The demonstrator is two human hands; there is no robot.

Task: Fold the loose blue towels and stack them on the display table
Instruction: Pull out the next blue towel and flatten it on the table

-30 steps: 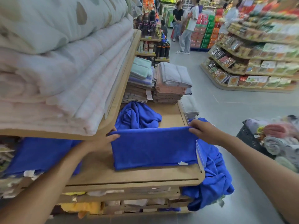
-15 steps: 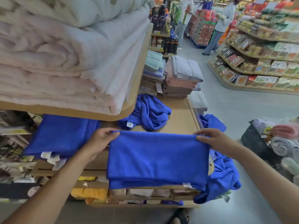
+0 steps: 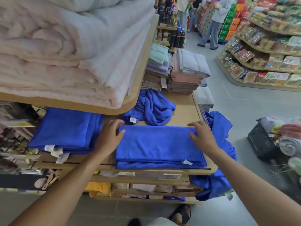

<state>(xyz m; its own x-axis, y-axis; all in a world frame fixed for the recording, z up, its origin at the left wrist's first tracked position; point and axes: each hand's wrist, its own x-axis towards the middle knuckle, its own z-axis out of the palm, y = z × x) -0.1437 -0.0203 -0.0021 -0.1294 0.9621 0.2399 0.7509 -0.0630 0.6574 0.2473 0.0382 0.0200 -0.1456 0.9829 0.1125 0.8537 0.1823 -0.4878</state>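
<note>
Two bare hands rest on a folded blue towel [image 3: 158, 144] lying flat at the front edge of a wooden display table [image 3: 185, 110]. The right hand [image 3: 202, 136] presses its far right corner with relaxed, spread fingers. The left hand [image 3: 110, 137] sits at the left end with its thumb over the edge; whether it pinches the cloth cannot be told.

The task looks partly done. One neat stack of folded blue towels [image 3: 65, 129] sits just to the left (the number in it cannot be counted). The towel under the hands appears folded but has not joined that stack. Left to fold: one crumpled blue towel [image 3: 151, 108] behind it, and a blue heap [image 3: 218, 152] hanging off the table's right edge, of one towel or several.
</note>
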